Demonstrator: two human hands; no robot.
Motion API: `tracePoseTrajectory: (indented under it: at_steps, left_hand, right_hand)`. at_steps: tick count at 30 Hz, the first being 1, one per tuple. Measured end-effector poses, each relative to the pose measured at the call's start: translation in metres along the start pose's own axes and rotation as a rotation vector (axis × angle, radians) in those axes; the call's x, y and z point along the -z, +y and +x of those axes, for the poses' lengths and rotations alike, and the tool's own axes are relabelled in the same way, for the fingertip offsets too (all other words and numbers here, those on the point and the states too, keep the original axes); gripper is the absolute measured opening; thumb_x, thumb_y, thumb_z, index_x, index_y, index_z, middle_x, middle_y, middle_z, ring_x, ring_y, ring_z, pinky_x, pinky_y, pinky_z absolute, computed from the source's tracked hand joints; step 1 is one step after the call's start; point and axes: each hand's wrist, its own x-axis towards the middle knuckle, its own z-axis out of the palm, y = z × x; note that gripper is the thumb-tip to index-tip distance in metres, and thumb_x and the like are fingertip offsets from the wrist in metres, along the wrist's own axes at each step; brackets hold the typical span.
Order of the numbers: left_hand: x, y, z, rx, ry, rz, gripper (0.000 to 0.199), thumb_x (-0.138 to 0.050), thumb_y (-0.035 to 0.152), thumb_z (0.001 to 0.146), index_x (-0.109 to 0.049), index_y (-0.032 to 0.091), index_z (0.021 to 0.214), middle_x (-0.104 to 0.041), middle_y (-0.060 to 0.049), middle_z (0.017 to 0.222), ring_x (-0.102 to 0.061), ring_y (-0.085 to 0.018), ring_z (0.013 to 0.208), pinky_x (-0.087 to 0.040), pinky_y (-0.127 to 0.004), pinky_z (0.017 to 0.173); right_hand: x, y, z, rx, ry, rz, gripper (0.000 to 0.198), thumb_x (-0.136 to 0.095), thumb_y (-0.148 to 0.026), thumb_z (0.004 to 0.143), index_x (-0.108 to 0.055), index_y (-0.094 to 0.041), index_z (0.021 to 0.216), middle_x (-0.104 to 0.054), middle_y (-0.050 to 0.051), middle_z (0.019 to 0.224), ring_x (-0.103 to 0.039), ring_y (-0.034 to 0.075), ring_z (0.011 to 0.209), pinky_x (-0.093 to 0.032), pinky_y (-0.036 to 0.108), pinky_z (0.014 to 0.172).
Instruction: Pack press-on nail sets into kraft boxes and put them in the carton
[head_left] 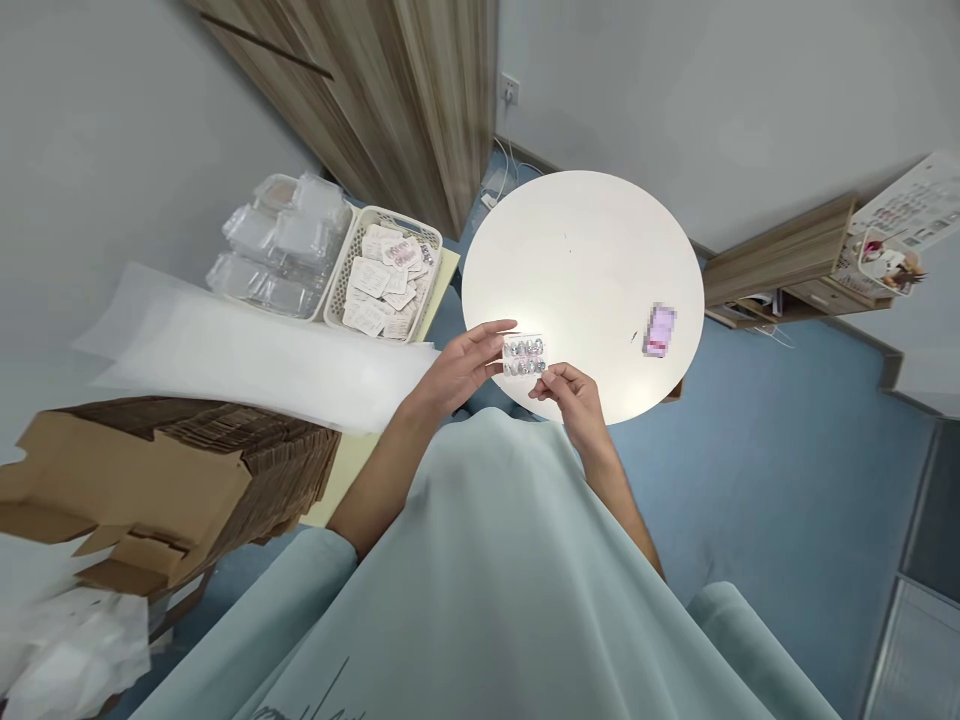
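Over the round table (577, 260), left hand (465, 367) and right hand (575, 396), angled inward, pinch a small card (524, 356) from opposite sides.

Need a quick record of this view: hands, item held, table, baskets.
Right hand: pinches the lower right corner of the card
Left hand: at the card's left edge, grip unclear
Card: two rows of shiny pieces
Table: round, white; pixelated purple item on its right side
Right basket: piled with white cards
Left basket: clear plastic boxes

Left grip (466, 368), right grip (576, 398) on small card (524, 356), above white table (581, 255).
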Motion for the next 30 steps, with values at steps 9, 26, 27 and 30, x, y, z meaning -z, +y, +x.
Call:
tracePoseTrajectory:
  at_steps: [9,26,27,30]
  left_hand:
    - [-0.011,-0.001,0.001,0.024,-0.231,-0.173,0.066,-0.090,0.062,0.096,-0.081,0.023,0.149,-0.078,-0.019,0.154,-0.070,-0.045,0.150,-0.052,-0.060,0.128]
    - [-0.039,-0.016,-0.005,-0.155,0.229,0.237,0.066,-0.092,0.063,0.091,-0.077,0.024,0.142,-0.076,-0.016,0.155,-0.072,-0.035,0.146,-0.057,-0.051,0.125]
    - [-0.037,-0.017,-0.007,-0.163,0.241,0.251,0.065,-0.090,0.064,0.093,-0.077,0.024,0.142,-0.077,-0.016,0.155,-0.072,-0.035,0.146,-0.058,-0.050,0.124]
    - [-0.030,-0.017,-0.011,-0.180,0.272,0.288,0.060,-0.087,0.064,0.094,-0.080,0.023,0.137,-0.081,-0.015,0.145,-0.076,-0.034,0.138,-0.064,-0.048,0.115]
  right_hand:
    - [-0.011,-0.007,0.008,-0.135,-0.112,0.088,0.054,-0.094,-0.075,0.082,-0.073,-0.025,0.081,-0.074,0.000,0.083,-0.072,0.018,0.077,-0.060,0.034,0.081]
    - [-0.025,-0.009,-0.019,0.424,0.240,-0.653,0.030,-0.064,-0.052,0.108,-0.070,-0.030,0.089,-0.079,0.004,0.090,-0.073,0.024,0.085,-0.062,0.043,0.084]
    - [-0.024,-0.008,-0.019,0.437,0.256,-0.656,0.029,-0.064,-0.051,0.108,-0.069,-0.029,0.089,-0.078,0.005,0.089,-0.073,0.024,0.084,-0.061,0.043,0.083]
    - [-0.018,-0.007,-0.020,0.437,0.284,-0.612,0.028,-0.066,-0.050,0.106,-0.069,-0.029,0.089,-0.078,0.004,0.088,-0.073,0.023,0.082,-0.062,0.043,0.082]
